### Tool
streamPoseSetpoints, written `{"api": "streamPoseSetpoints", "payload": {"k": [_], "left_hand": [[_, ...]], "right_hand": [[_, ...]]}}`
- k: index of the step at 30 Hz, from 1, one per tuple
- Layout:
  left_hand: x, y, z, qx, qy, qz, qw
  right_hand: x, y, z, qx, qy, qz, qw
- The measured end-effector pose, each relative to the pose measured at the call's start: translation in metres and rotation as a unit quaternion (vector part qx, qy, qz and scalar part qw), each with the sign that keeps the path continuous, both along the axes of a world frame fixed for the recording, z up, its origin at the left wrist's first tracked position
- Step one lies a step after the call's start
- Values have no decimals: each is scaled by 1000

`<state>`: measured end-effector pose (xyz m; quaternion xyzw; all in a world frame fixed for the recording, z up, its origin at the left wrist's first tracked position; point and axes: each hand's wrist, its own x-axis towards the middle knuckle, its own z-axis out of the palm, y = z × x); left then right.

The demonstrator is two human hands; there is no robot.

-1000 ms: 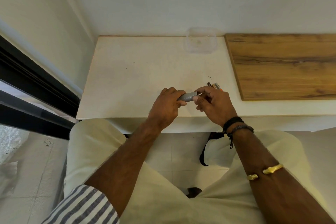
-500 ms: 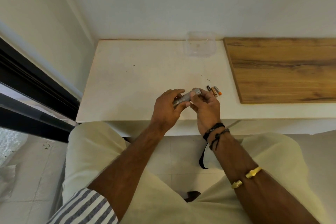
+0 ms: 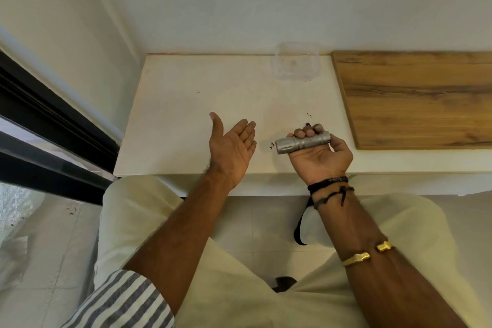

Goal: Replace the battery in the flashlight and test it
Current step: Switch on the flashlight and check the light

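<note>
Left hand (image 3: 233,146): I see it raised over the white counter (image 3: 186,114), palm turned toward the other hand, holding nothing.
Left fingers (image 3: 246,130): straight and pressed side by side, with the thumb standing apart from them.
Right hand (image 3: 319,152): palm up, over the counter's near part.
Right fingers (image 3: 308,132): curled over the barrel of the flashlight (image 3: 303,142), clamping it against the palm.
Flashlight: silver, lying across the right palm under those curled fingers. One end sticks out past them toward the left fingertips, with a clear gap between. I cannot tell whether it is lit.
Dark tip (image 3: 308,124): pokes out just beyond the right fingertips. I cannot tell what it is.
Clear container (image 3: 295,64): well beyond the right fingertips, against the wall.
Wooden board (image 3: 415,98): on the outer side of the right fingers, near but apart.
Right arm: black thread bands (image 3: 330,186) at the wrist, a gold cuff (image 3: 356,258) further from the fingers.
Black strap (image 3: 299,224): hangs below the right wrist.
</note>
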<state>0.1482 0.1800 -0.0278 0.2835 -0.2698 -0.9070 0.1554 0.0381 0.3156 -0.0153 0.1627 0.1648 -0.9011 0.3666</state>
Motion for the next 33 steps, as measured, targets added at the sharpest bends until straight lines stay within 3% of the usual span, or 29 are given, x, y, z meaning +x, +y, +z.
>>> {"api": "streamPoseSetpoints", "payload": {"k": [10,33], "left_hand": [[2,-7,4,38,48,-4,998],[1,2,5,11,30,-29,999]], "right_hand": [[3,1,9,2,42,14,999],[5,3,13,-51,58,36,996]]}}
